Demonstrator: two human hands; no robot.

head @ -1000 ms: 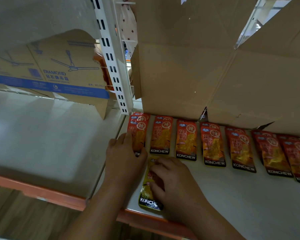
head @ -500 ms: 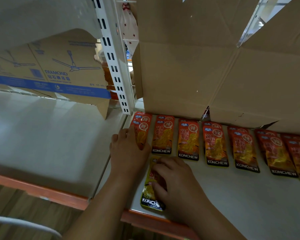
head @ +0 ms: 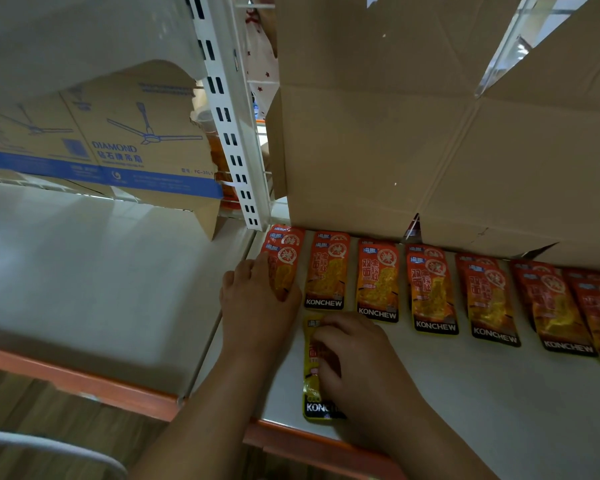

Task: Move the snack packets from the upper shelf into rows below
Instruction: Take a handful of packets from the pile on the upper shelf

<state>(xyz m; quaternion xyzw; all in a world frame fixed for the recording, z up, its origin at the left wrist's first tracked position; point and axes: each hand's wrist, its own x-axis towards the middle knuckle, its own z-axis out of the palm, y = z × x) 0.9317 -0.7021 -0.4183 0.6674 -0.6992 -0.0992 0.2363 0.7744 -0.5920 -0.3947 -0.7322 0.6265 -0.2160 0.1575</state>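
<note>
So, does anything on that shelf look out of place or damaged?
The yellow packet held by the right hand lies alone in front of the row of orange packets, the only yellow one. The cardboard box behind has torn gaps along its bottom edge.

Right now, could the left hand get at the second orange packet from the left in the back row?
Probably yes. The left hand rests on the leftmost orange packet, and the second orange packet lies right beside it, uncovered. The right hand is on the yellow packet, not between them.
</note>
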